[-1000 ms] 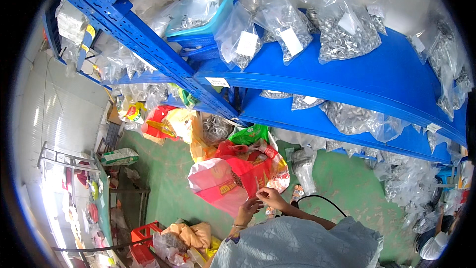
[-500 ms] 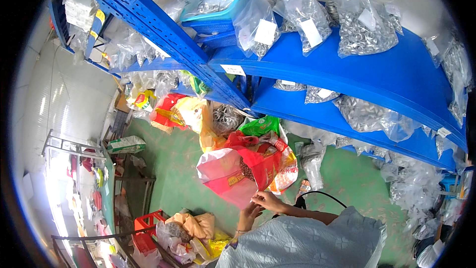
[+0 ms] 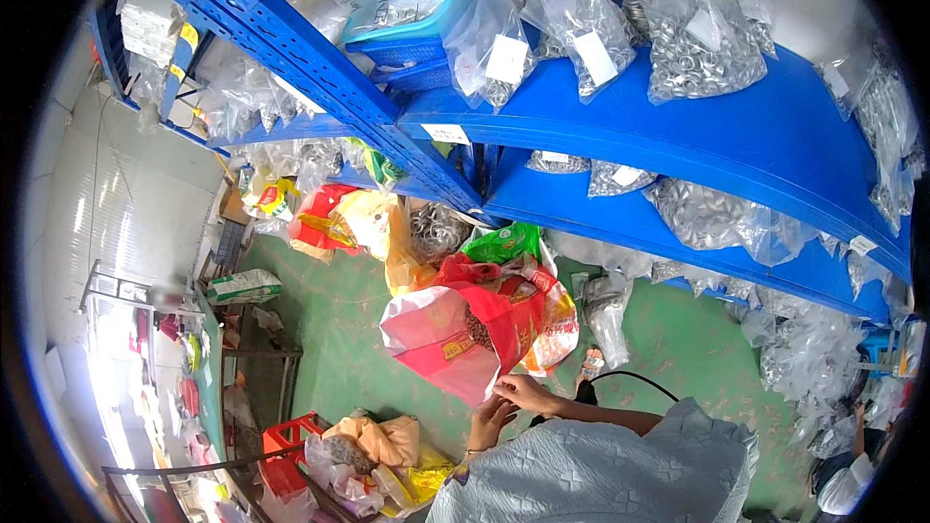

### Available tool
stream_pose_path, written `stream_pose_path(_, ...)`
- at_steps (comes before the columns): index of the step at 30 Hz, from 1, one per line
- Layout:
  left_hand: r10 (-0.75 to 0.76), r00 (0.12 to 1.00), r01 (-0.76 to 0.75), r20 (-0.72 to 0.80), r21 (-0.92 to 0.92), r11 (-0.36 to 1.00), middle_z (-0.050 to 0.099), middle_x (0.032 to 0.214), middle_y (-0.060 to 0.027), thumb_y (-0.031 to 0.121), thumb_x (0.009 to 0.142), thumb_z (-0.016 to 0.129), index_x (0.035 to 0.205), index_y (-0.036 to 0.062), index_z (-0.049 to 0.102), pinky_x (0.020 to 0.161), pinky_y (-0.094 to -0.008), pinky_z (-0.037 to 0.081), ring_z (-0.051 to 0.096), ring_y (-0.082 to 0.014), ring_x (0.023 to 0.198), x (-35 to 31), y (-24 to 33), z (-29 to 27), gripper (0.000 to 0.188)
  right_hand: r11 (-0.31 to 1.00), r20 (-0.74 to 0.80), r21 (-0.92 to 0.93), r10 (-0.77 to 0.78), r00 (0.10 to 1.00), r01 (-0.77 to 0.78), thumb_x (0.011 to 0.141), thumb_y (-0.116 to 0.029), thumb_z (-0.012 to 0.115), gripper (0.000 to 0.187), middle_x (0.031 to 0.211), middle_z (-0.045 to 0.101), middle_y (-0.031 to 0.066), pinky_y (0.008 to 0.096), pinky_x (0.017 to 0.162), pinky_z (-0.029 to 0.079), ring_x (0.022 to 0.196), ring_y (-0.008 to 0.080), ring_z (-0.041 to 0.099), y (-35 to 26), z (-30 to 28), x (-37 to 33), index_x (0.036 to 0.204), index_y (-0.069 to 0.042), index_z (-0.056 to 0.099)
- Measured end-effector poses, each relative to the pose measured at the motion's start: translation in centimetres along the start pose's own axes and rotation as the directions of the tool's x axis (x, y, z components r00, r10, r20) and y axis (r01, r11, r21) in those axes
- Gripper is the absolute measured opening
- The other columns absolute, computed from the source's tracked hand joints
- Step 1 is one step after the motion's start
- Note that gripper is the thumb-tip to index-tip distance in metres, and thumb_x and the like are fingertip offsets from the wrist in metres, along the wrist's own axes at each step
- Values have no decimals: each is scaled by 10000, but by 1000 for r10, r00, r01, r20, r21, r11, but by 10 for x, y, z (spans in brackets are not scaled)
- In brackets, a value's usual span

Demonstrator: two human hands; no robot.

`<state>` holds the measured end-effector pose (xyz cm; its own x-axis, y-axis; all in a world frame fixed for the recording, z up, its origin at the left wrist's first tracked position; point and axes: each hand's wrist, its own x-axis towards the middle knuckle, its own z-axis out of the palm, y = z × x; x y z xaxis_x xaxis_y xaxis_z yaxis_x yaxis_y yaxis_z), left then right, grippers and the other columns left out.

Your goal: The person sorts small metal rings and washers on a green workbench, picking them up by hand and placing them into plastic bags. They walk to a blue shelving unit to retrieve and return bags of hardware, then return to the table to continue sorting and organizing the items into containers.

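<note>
A large red-and-white sack [image 3: 426, 334] with a wide mouth sits on the floor, and small dark metal parts [image 3: 478, 329] show inside it. At its near lower edge my right hand [image 3: 524, 393] has thumb and fingertips pinched together, right against the sack's rim. Just below and to the left, my left hand [image 3: 490, 423] points up toward the right fingertips, fingers curled in. Whatever lies between the fingers of either hand is too small to make out. Behind the sack are a green bag [image 3: 506, 244] and a clear bag of metal rings [image 3: 438, 232].
Blue shelving [image 3: 620, 140] crosses above, loaded with clear bags of metal parts [image 3: 702, 48] and a turquoise basket [image 3: 417, 19]. A red stool [image 3: 286, 455] and an orange cloth [image 3: 387, 441] are at lower left. A clear plastic bag [image 3: 607, 320] stands right of the sack. Another person [image 3: 848, 479] is at the right edge.
The whole view has shifted slightly. My hands stay close together at the sack's edge, with little movement. More of the other person, including an arm, now shows at the right edge.
</note>
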<state>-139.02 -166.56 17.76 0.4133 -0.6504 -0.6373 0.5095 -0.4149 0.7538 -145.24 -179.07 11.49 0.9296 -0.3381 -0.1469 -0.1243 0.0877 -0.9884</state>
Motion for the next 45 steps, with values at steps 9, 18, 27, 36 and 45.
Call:
stream_pose_path(9,39,999,-39,17,-9,999,550,1120,-106,94,898,453,1315,48,341,855,-303,447,555,-195,1002,0,10,14,434,999,-104,51,11,995,-5,901,-156,440,212,777,599,86,282,598,450,683,152,583,-1,-12,-2,904,15,566)
stream_pose_path(18,95,995,-94,10,-72,993,560,1088,-119,94,894,459,1298,13,331,844,-313,463,564,-231,1005,-8,1,3,432,998,-113,49,34,993,-29,865,-73,468,140,792,601,77,272,609,466,707,146,596,21,6,-12,901,20,567)
stream_pose_path(27,71,996,-67,47,-80,995,548,1099,-140,82,888,469,1274,-3,341,821,-318,480,571,-247,985,-28,-22,-52,415,994,-118,107,31,993,-18,852,-131,527,162,769,603,66,263,607,458,692,120,577,18,60,-11,898,16,575)
stream_pose_path(36,177,980,-192,-90,-207,959,518,1171,-96,98,876,504,1241,17,408,796,-305,480,560,-197,980,-94,-47,-168,386,998,37,-34,-44,998,45,845,-206,562,233,797,625,99,296,651,464,739,151,590,-17,206,9,901,20,584)
stream_pose_path(45,213,903,-351,-373,-353,867,545,1123,-61,110,872,520,1217,34,465,765,-280,487,560,-148,955,-153,-93,-304,357,983,457,-180,41,889,47,868,-187,494,224,854,637,92,289,678,475,786,139,590,-24,361,66,958,-9,594)
